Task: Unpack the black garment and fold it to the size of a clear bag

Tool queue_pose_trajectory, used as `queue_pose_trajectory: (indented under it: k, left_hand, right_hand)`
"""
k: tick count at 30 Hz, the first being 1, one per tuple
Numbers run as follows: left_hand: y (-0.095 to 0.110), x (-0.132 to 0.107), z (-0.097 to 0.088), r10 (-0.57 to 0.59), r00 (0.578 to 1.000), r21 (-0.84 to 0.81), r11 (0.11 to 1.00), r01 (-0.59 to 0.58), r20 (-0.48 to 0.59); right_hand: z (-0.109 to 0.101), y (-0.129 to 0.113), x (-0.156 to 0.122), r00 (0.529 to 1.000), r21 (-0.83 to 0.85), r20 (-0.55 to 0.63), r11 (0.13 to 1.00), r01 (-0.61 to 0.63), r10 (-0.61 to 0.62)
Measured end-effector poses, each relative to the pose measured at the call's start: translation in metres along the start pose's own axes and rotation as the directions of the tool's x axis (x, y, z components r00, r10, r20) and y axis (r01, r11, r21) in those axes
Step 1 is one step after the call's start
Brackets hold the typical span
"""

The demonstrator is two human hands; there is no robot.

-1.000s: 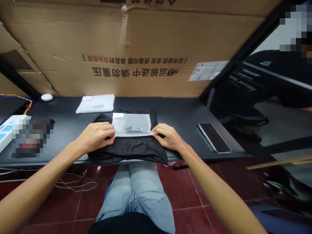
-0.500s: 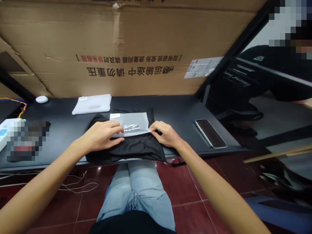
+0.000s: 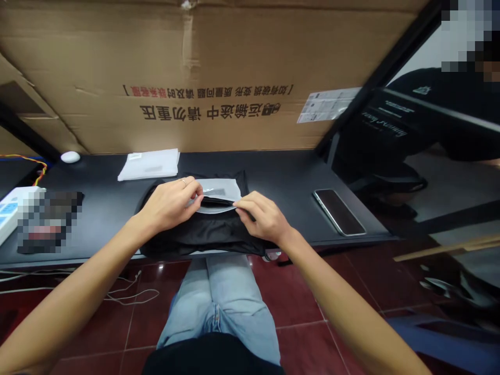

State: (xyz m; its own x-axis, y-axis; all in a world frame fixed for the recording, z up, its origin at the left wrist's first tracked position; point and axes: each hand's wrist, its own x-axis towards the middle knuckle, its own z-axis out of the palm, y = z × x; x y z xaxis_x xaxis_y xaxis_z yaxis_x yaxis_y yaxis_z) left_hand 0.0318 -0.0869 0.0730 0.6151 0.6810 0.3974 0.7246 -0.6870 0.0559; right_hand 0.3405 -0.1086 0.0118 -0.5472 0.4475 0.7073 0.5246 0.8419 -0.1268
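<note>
A translucent plastic bag point(image 3: 224, 186) lies on a bunched black cloth point(image 3: 207, 234), its near edge parted so that a dark gap shows. My left hand point(image 3: 175, 200) pinches the upper lip of the bag's mouth at its left part. With thumb and fingers closed, my right hand point(image 3: 260, 214) grips the bag at the right corner of the mouth. Something dark is inside the gap; its kind cannot be made out. Part of the bag's left side is hidden behind my left hand.
On the dark desk point(image 3: 281, 172) a stack of white packets point(image 3: 150, 164) lies at the back left, a phone point(image 3: 339, 212) at the right. A white power strip point(image 3: 15, 208) and white oval object point(image 3: 70, 157) are left. Cardboard point(image 3: 234, 52) stands behind; a person point(image 3: 422, 114) is at right.
The bag's near edge has gone from lying flat to parted, with its upper lip raised. My left hand has moved up and right and now pinches that edge; my right hand keeps its grip.
</note>
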Motion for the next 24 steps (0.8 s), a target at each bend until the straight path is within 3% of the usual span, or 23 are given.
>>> queue_pose_trajectory:
  k: [3,5,9,12,14,16,19,22,24]
  left_hand:
    - [0.003,0.006,-0.001,-0.006,0.999,0.002,1.000,0.006,-0.046]
    - [0.005,0.009,-0.001,-0.020,0.997,0.000,1.000,0.020,-0.068]
    - [0.009,0.011,-0.004,-0.048,0.996,-0.048,0.998,0.044,-0.080]
    - [0.008,0.006,-0.006,-0.061,0.998,-0.126,0.990,0.056,-0.035]
    - [0.002,-0.001,-0.006,-0.159,0.987,-0.151,0.976,0.159,0.010]
    - [-0.008,-0.008,-0.005,-0.351,0.934,-0.148,0.922,0.357,0.060]
    - [-0.024,-0.017,0.000,-0.545,0.798,-0.260,0.756,0.601,0.258]
    - [-0.031,-0.020,0.004,-0.481,0.700,-0.495,0.495,0.714,0.528]
    - [-0.031,-0.020,0.006,-0.430,0.662,-0.584,0.316,0.748,0.614]
  right_hand:
    - [0.009,-0.028,0.019,0.984,-0.073,0.110,0.986,0.147,-0.139]
    - [0.018,-0.040,0.034,0.969,-0.141,0.199,0.974,0.175,-0.146]
    - [0.036,-0.046,0.057,0.943,-0.279,0.322,0.960,0.013,0.081]
    - [0.045,-0.043,0.061,0.873,-0.349,0.419,0.932,-0.101,0.251]
    - [0.047,-0.042,0.060,0.840,-0.385,0.464,0.918,-0.095,0.281]
    - [0.048,-0.041,0.060,0.829,-0.417,0.482,0.906,-0.067,0.283]
    - [0.045,-0.040,0.064,0.818,-0.440,0.506,0.898,-0.029,0.274]
    - [0.036,-0.037,0.072,0.793,-0.418,0.555,0.908,0.004,0.252]
    - [0.028,-0.036,0.078,0.783,-0.414,0.568,0.910,0.005,0.255]
